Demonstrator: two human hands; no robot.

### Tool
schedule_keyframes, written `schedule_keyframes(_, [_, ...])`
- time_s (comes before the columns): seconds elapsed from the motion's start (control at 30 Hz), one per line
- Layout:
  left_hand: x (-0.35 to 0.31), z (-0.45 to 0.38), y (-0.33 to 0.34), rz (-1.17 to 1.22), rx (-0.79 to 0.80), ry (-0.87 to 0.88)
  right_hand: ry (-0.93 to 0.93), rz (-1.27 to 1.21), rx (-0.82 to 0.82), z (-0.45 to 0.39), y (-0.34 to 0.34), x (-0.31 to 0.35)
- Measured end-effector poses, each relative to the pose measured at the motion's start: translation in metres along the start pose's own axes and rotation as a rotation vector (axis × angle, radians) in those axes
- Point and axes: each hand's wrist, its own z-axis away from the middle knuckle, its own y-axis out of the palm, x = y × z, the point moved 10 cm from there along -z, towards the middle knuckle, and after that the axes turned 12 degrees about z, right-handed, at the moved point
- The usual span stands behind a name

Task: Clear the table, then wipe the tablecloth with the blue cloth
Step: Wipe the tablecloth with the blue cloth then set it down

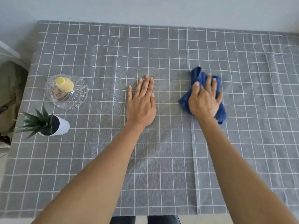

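Note:
A grey tablecloth [161,50] with a white grid covers the whole table. My right hand [204,101] presses down on the crumpled blue cloth [198,74], right of the middle; the cloth sticks out beyond my fingers and under my wrist. My left hand [141,102] lies flat on the tablecloth near the centre, fingers together, holding nothing. At the left stands a clear glass bowl [77,96] with a yellow item inside. In front of it a small green plant in a white pot [63,126] stands close to the left edge.
A pale wall runs behind the table's far edge. Left of the table is an olive-brown fabric heap [11,88] beside a white ledge. My dark trouser legs [145,220] show below the table's near edge.

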Motion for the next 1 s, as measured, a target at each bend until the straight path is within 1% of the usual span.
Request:
schedule_keyframes(0.07, [0.0, 0.0, 0.001, -0.001, 0.004, 0.002, 0.062, -0.051, -0.007, -0.002, -0.002, -0.005])
schedule_keyframes(0.1, [0.0, 0.0, 0.001, 0.001, 0.004, 0.001, 0.053, -0.067, -0.002, 0.0, -0.002, 0.003])
schedule_keyframes(0.13, [0.0, 0.001, 0.0, 0.006, -0.001, 0.001, 0.014, -0.064, 0.008, 0.004, -0.001, 0.017])
schedule_keyframes(0.2, [-0.001, 0.001, -0.001, 0.02, -0.007, 0.003, -0.137, -0.013, 0.024, 0.016, 0.005, 0.053])
schedule_keyframes(0.27, [-0.001, 0.001, -0.002, 0.029, -0.008, 0.001, -0.236, 0.019, 0.028, 0.024, 0.009, 0.07])
schedule_keyframes(0.33, [-0.001, 0.001, -0.001, 0.029, -0.004, 0.0, -0.204, 0.036, 0.024, 0.016, 0.008, 0.056])
schedule_keyframes(0.43, [0.0, 0.001, 0.001, 0.024, 0.002, -0.001, -0.045, 0.026, 0.003, -0.001, 0.0, 0.014])
schedule_keyframes(0.5, [0.001, 0.0, 0.001, 0.027, 0.0, 0.002, 0.008, -0.002, -0.022, -0.004, -0.004, 0.007])
schedule_keyframes(0.57, [0.001, 0.0, 0.001, 0.025, -0.001, 0.001, -0.006, -0.038, -0.023, 0.002, -0.003, 0.023])
schedule_keyframes(0.63, [0.001, 0.0, 0.001, 0.022, -0.005, 0.003, -0.085, -0.033, 0.0, 0.011, 0.003, 0.044])
schedule_keyframes(0.7, [0.0, 0.0, 0.001, 0.026, -0.005, 0.005, -0.157, 0.008, 0.012, 0.016, 0.007, 0.05])
schedule_keyframes(0.77, [0.0, 0.0, 0.001, 0.033, 0.0, 0.006, -0.139, 0.024, 0.009, 0.011, 0.006, 0.035])
schedule_keyframes(0.83, [0.001, 0.0, 0.002, 0.029, 0.001, 0.002, -0.065, 0.016, 0.0, 0.006, 0.003, 0.017])
schedule_keyframes(0.9, [0.002, 0.0, 0.002, 0.021, -0.001, 0.002, -0.05, 0.007, -0.005, 0.01, 0.002, 0.018])
schedule_keyframes(1.0, [0.001, 0.0, 0.002, 0.017, -0.002, 0.008, -0.211, 0.03, 0.013, 0.035, 0.007, 0.046])
